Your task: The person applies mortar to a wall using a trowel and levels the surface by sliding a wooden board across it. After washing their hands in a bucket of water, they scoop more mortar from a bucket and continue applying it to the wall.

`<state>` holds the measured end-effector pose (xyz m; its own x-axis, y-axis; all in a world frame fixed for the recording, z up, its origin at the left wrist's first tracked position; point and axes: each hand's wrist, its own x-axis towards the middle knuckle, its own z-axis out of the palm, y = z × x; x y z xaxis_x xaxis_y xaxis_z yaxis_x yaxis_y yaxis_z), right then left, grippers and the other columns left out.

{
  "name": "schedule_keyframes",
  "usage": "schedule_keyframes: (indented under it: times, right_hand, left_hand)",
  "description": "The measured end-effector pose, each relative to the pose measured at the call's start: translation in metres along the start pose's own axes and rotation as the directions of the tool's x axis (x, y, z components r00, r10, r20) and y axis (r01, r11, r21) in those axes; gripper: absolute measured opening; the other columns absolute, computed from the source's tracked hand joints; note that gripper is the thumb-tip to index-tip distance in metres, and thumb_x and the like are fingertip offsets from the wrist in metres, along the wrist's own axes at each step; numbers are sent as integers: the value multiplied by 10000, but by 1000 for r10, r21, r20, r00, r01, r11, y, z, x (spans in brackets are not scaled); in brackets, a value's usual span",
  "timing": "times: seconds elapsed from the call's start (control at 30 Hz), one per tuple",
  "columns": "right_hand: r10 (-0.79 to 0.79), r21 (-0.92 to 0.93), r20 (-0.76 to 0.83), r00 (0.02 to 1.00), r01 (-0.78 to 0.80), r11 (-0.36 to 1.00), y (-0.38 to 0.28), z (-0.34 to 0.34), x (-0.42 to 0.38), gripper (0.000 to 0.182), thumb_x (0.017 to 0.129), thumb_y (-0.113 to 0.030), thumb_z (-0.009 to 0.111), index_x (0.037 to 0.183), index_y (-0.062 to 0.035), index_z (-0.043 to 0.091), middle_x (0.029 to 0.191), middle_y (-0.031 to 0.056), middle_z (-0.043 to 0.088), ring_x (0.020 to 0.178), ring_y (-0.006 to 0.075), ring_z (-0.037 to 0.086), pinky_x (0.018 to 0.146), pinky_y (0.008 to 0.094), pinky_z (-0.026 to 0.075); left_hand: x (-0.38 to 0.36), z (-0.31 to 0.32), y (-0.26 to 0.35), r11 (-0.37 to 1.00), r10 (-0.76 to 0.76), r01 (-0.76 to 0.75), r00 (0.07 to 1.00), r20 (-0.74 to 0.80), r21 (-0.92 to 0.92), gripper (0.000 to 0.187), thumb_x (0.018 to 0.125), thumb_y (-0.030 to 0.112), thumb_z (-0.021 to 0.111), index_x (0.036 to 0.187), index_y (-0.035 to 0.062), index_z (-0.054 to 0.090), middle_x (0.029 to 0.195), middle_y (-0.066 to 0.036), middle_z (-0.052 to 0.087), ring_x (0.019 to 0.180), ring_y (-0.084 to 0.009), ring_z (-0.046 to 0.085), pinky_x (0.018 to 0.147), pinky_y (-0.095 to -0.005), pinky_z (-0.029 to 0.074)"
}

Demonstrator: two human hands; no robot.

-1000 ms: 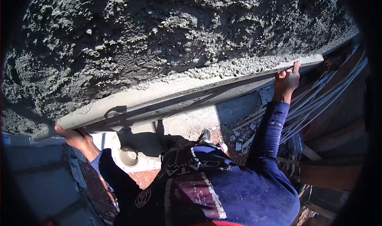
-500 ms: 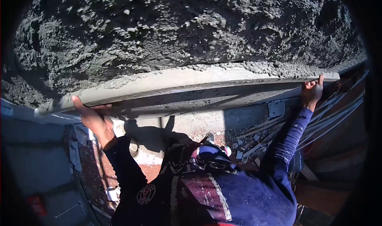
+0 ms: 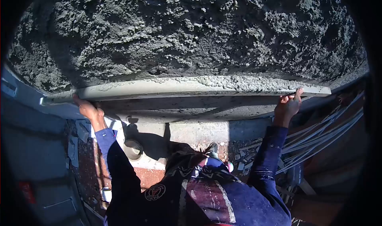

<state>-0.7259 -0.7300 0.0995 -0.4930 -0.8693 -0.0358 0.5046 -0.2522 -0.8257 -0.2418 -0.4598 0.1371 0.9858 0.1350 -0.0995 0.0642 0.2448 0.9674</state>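
Rough wet plaster wall above; long straightedge lies horizontal, left hand, right hand each gripping one end.

Your straightedge is pale grey, the wet plaster above it dark speckled grey; your sleeves are navy blue.

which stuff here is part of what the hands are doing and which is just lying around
In use:
- long straightedge, pressed against the wet rough plaster wall
- left hand gripping its left end
- right hand gripping its right end

Lying about:
- small round bowl on the floor
- bundle of cables at the right
- rubble bits near the foot
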Motion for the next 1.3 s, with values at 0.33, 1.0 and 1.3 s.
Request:
schedule_keyframes:
  times: [0.33,1.0,1.3]
  right_hand:
    - [-85,-18,-87,993,84,996,-9,14,11,375,906,-437,637,761,-160,431,571,-55,384,406,90,419,384,248,408]
    - [177,-43,-49,983,-179,983,0,-118,51,311,911,-391,640,834,-119,510,609,12,523,455,179,490,487,335,424]
    - [831,-126,265,490,-836,533,192,-198,-152,331,951,-460,538,960,-132,576,818,8,600,767,189,566,764,384,482]
  left_hand:
    - [29,-13,1,993,110,-118,975,194,26,594,959,601,353,914,71,619,594,-25,567,380,-111,417,338,-241,303]
    - [-76,-59,-15,1000,26,-26,1000,-17,-13,570,860,545,591,993,-9,608,851,-102,608,705,-154,551,582,-293,412]
    - [22,-226,89,871,478,-437,859,-181,226,536,912,376,571,1200,-76,562,1091,-117,611,895,-201,607,740,-322,485]
